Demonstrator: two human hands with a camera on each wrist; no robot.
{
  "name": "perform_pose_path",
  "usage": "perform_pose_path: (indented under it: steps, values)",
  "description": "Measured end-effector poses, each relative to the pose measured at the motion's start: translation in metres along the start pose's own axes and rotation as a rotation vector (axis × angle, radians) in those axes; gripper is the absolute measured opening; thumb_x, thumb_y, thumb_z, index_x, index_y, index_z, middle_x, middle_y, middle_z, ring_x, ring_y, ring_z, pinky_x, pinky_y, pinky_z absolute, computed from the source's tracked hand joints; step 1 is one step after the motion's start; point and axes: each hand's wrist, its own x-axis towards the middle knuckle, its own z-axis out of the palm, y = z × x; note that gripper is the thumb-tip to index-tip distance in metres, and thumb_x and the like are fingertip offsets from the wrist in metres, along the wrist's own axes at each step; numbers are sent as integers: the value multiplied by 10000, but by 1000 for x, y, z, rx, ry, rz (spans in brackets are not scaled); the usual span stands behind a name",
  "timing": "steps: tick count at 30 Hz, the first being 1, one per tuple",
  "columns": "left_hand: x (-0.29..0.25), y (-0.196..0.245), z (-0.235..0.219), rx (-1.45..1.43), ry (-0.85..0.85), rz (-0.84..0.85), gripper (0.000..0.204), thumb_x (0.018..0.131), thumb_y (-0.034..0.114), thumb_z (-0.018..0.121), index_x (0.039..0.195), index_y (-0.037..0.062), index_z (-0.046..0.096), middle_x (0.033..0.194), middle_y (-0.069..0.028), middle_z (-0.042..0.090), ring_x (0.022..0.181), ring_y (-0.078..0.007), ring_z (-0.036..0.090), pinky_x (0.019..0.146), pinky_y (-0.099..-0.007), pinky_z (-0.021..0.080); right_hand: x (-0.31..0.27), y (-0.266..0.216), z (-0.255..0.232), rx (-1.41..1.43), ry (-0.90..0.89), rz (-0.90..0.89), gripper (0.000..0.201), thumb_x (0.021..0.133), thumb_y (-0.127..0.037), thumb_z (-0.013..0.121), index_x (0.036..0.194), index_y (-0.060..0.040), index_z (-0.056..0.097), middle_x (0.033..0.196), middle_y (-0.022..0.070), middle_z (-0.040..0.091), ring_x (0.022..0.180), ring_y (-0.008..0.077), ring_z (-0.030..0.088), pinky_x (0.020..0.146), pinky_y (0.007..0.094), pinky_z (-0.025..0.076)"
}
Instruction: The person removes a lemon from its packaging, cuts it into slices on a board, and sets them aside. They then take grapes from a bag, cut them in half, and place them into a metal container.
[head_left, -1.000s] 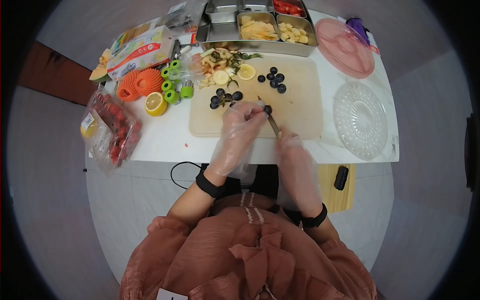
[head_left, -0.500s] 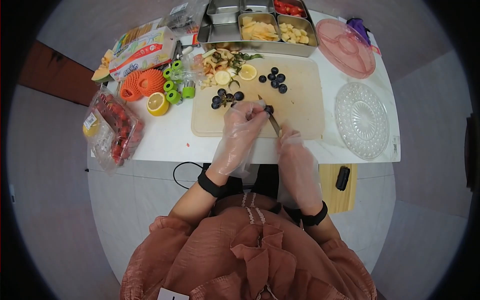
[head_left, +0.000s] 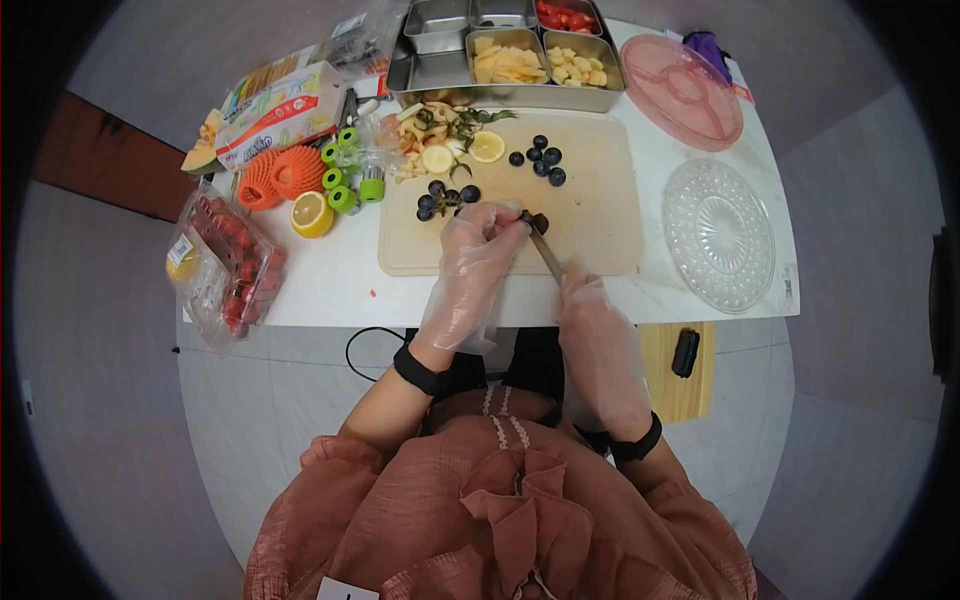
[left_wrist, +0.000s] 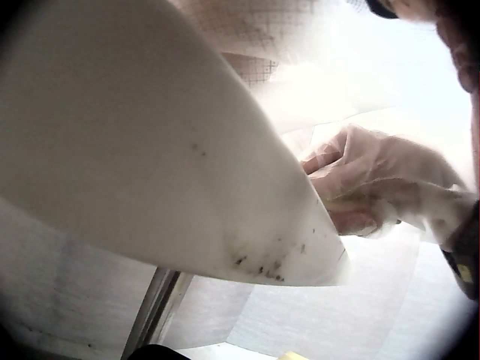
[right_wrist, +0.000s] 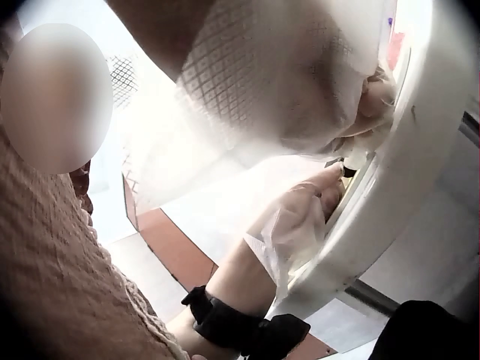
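My left hand, in a clear plastic glove, pinches a dark grape piece on the cream cutting board. Another dark grape piece lies just right of the blade. My gloved right hand grips a small knife, its blade pointing up and left to the fingertips of the left hand. Stemmed grapes rest beside the left hand, and several loose grapes sit further back. The right hand also shows in the left wrist view, and the left hand in the right wrist view.
Fruit peelings and a lemon slice lie at the board's back left. Behind stands a steel tray with cut fruit. A clear plate is at right; a half lemon and a strawberry pack are at left.
The knife has drawn back from beyond the left fingertips, and two dark grape pieces now show where one grape was. The left hand stays in nearly the same place.
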Motion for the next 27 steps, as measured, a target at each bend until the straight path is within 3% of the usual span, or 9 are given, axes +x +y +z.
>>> perform_pose_path:
  steps: [3,5,15,17,20,27]
  values:
    - [0,2,0,-9,-1,-5,173,897,97,726,1019,-5,658,785,20,596,663,-36,504,568,-208,383,-1,1,0,66,12,20,254,1001,-49,434,1227,31,517,998,217,606,847,395,677,703,469,556]
    - [1,3,-2,84,-7,11,187,891,98,729,1028,-9,659,797,19,592,662,-38,502,568,-208,383,-4,4,4,219,122,-1,261,997,-75,453,1232,3,533,1001,219,603,858,418,662,725,499,536]
    - [3,-3,2,83,20,13,248,857,81,752,1065,-25,666,845,-6,590,730,-61,535,614,-225,433,-6,6,3,228,82,73,262,1001,-98,460,1231,-25,561,1009,221,616,850,420,652,716,507,520]
    - [5,-5,4,123,51,107,296,800,89,742,1064,-38,699,897,-121,645,734,-166,587,699,-312,499,-6,7,5,204,113,50,262,1014,-118,459,1240,-31,559,1006,220,617,833,421,653,709,510,518]
    - [5,8,3,197,1,106,375,810,92,785,1140,-50,678,967,-65,645,794,-116,588,691,-271,499,-7,7,3,209,129,20,271,1025,-135,455,1258,-38,557,1005,220,620,823,422,654,706,513,517]
    - [7,4,6,260,10,137,326,814,96,777,1105,-33,705,952,-96,668,794,-137,611,719,-280,507,-7,7,4,211,141,54,295,1018,-146,483,1277,-36,571,1018,211,629,844,420,656,719,513,519]
